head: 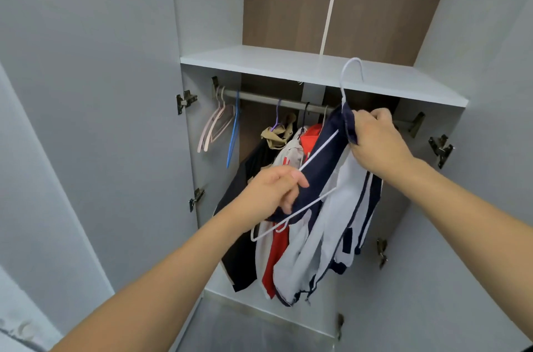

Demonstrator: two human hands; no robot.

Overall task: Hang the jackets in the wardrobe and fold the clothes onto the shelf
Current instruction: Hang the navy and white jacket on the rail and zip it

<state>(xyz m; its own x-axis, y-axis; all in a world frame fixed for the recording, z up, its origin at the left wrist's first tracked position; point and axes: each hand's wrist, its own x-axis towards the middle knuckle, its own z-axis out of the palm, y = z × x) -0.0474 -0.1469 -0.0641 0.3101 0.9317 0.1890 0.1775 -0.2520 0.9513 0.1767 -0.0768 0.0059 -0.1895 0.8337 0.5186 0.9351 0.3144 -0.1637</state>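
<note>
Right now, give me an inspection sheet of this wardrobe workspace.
Surface: white shelf above the rail, bare where visible.
Job's things: navy and white jacket half on a white hanger, not yet on the rail; other jackets hang there.
Clutter: spare pink hangers and a blue hanger on the rail.
Hands: left hand grips the hanger's arm and jacket; right hand grips the collar.
Cables: nothing seen.
Surroundings: grey wardrobe doors stand open.

Navy-and-white jacket, white hanger
</note>
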